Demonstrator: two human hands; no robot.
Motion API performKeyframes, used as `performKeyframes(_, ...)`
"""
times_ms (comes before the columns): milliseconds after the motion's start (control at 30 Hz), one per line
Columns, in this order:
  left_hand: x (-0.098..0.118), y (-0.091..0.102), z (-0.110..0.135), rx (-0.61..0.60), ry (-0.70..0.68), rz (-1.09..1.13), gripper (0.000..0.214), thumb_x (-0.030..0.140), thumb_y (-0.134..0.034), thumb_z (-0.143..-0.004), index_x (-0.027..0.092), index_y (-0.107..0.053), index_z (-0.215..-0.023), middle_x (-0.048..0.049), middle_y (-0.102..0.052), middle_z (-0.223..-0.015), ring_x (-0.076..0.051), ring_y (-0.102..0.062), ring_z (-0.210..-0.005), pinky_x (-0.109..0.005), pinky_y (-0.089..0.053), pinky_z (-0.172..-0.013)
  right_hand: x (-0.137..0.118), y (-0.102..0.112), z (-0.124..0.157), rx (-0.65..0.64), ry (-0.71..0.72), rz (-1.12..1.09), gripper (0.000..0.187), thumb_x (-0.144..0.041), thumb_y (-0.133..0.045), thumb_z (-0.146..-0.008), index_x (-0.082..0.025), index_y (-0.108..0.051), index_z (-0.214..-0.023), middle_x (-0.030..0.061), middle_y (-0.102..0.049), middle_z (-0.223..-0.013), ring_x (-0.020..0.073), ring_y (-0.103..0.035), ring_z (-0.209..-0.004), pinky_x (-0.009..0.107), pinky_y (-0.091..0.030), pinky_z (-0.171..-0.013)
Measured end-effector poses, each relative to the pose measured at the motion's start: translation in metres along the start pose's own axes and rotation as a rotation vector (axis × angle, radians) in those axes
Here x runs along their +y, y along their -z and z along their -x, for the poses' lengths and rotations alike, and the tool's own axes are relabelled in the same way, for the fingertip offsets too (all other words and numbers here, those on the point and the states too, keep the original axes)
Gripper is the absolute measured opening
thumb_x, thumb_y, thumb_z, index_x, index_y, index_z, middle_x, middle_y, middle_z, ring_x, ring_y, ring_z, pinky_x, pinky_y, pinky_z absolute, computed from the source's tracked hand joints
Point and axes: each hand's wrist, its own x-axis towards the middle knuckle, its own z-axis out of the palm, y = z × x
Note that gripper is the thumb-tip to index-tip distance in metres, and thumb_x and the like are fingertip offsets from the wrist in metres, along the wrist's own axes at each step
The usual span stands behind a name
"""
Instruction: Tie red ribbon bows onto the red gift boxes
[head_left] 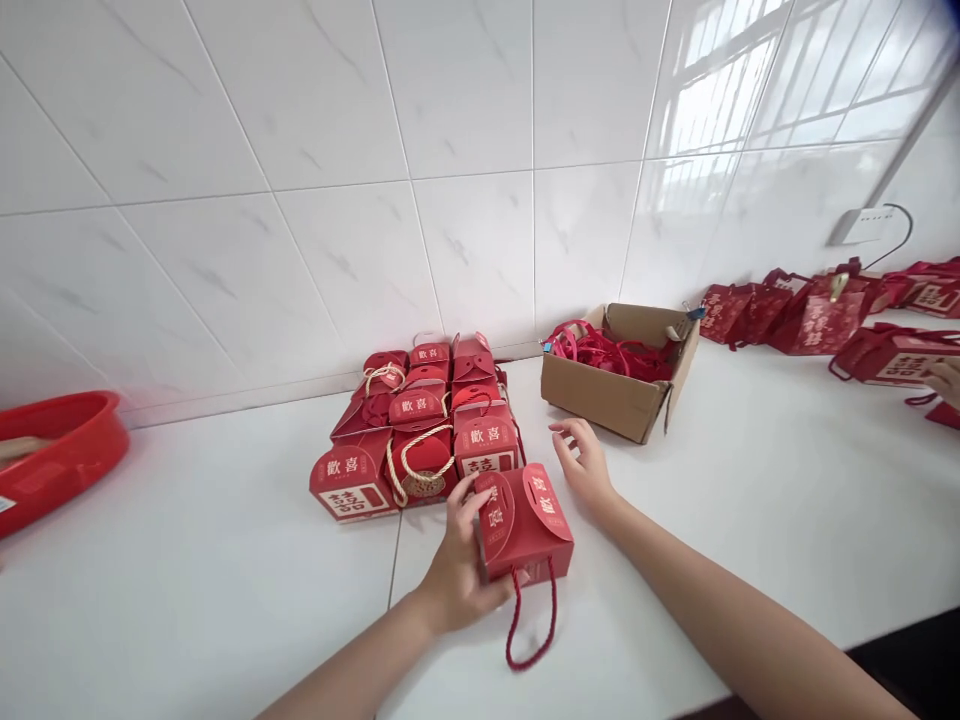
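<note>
My left hand (469,560) is closed around the left side of a small red gift box (525,525) with pale printed characters and a rounded flap. From the box's near side a dark red rope handle (534,655) hangs down in a loop. To the right of the box, my right hand (585,465) is apart from it, fingers loosely curled and spread, with nothing in them. Just behind stands a block of several red gift boxes (420,405) in rows, some with cream rope handles (424,455).
A cardboard box (600,400) holding red ribbons (611,350) stands by the tiled wall. At the left edge is a red plastic basin (67,450). More red gift bags (821,310) line the right, where another person's hand (946,382) shows. A white power strip (861,226) is on the wall.
</note>
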Motion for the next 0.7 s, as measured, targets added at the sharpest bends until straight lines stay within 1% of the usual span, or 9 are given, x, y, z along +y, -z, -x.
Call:
performKeyframes(67, 0.002, -0.001, 0.001, -0.002, -0.037, -0.071, 0.076, 0.035, -0.062, -0.078, 0.025, -0.018, -0.14, -0.0181, -0.016, -0.143, -0.037, -0.002, -0.141, -0.057, -0.027, -0.106, -0.001, 0.005, -0.015, 0.04, 0.047, 0.062, 0.017, -0.027, -0.044, -0.083, -0.02, -0.058, -0.09, 0.0098, -0.06, -0.099, 0.0217, -0.057, -0.092, 0.034, -0.047, -0.073)
performKeyframes(133, 0.005, -0.001, 0.003, -0.004, -0.07, -0.142, 0.07, 0.031, -0.055, -0.082, 0.024, -0.018, -0.141, -0.0188, -0.009, -0.147, -0.037, -0.003, -0.141, -0.056, -0.027, -0.106, -0.006, 0.011, -0.041, 0.054, 0.098, 0.121, 0.018, -0.024, -0.043, -0.083, -0.02, -0.058, -0.091, 0.0096, -0.06, -0.101, 0.0218, -0.057, -0.097, 0.035, -0.046, -0.081)
performKeyframes(200, 0.009, 0.0, 0.005, 0.002, -0.106, -0.199, 0.069, 0.03, -0.053, -0.083, 0.023, -0.017, -0.142, -0.0191, -0.006, -0.149, -0.037, -0.008, -0.14, -0.056, -0.027, -0.106, -0.012, 0.018, -0.072, 0.059, 0.114, 0.185, 0.021, -0.019, -0.037, -0.083, -0.021, -0.058, -0.089, 0.0083, -0.062, -0.094, 0.0207, -0.059, -0.089, 0.035, -0.047, -0.081)
performKeyframes(267, 0.012, 0.001, 0.007, 0.011, -0.151, -0.248, 0.071, 0.031, -0.053, -0.082, 0.022, -0.017, -0.142, -0.0192, -0.008, -0.148, -0.037, -0.012, -0.139, -0.054, -0.027, -0.106, -0.017, 0.022, -0.101, 0.072, 0.082, 0.267, 0.025, -0.017, -0.034, -0.082, -0.02, -0.058, -0.091, 0.0092, -0.063, -0.091, 0.0225, -0.06, -0.086, 0.037, -0.047, -0.077)
performKeyframes(367, 0.013, 0.0, 0.006, 0.04, -0.196, -0.316, 0.068, 0.033, -0.051, -0.083, 0.019, -0.019, -0.142, -0.0195, -0.013, -0.148, -0.035, -0.015, -0.139, -0.05, -0.028, -0.105, -0.017, 0.02, -0.132, 0.045, 0.012, 0.423, 0.02, -0.021, -0.041, -0.08, -0.018, -0.06, -0.086, 0.0145, -0.063, -0.094, 0.0293, -0.059, -0.089, 0.044, -0.045, -0.075)
performKeyframes(433, 0.009, -0.001, 0.005, 0.071, -0.217, -0.359, 0.065, 0.038, -0.048, -0.085, 0.016, -0.022, -0.141, -0.0201, -0.015, -0.147, -0.034, -0.017, -0.138, -0.048, -0.029, -0.105, -0.012, 0.018, -0.144, -0.003, -0.045, 0.523, 0.018, -0.027, -0.047, -0.079, -0.017, -0.062, -0.077, 0.0185, -0.062, -0.095, 0.0331, -0.058, -0.089, 0.048, -0.044, -0.074)
performKeyframes(467, 0.006, -0.002, 0.005, 0.083, -0.23, -0.389, 0.064, 0.041, -0.047, -0.085, 0.016, -0.024, -0.14, -0.0203, -0.016, -0.147, -0.034, -0.019, -0.137, -0.047, -0.029, -0.104, -0.009, 0.017, -0.147, -0.033, -0.076, 0.563, 0.021, -0.032, -0.049, -0.079, -0.017, -0.063, -0.074, 0.0196, -0.061, -0.094, 0.034, -0.059, -0.086, 0.05, -0.044, -0.072)
performKeyframes(600, -0.009, -0.007, 0.006, 0.121, -0.266, -0.532, 0.067, 0.053, -0.048, -0.083, 0.017, -0.029, -0.137, -0.0214, -0.021, -0.146, -0.033, -0.03, -0.131, -0.044, -0.03, -0.099, 0.004, 0.019, -0.155, -0.182, -0.154, 0.661, 0.04, -0.055, -0.052, -0.078, -0.019, -0.065, -0.067, 0.0163, -0.062, -0.078, 0.0349, -0.06, -0.078, 0.051, -0.044, -0.066)
performKeyframes(700, -0.014, -0.009, 0.009, 0.138, -0.254, -0.561, 0.069, 0.054, -0.052, -0.081, 0.02, -0.03, -0.137, -0.0214, -0.026, -0.146, -0.034, -0.036, -0.128, -0.044, -0.034, -0.095, 0.008, 0.025, -0.156, -0.259, -0.166, 0.721, 0.052, -0.067, -0.055, -0.071, -0.019, -0.058, -0.053, 0.0153, -0.062, -0.07, 0.0346, -0.061, -0.072, 0.049, -0.044, -0.063)
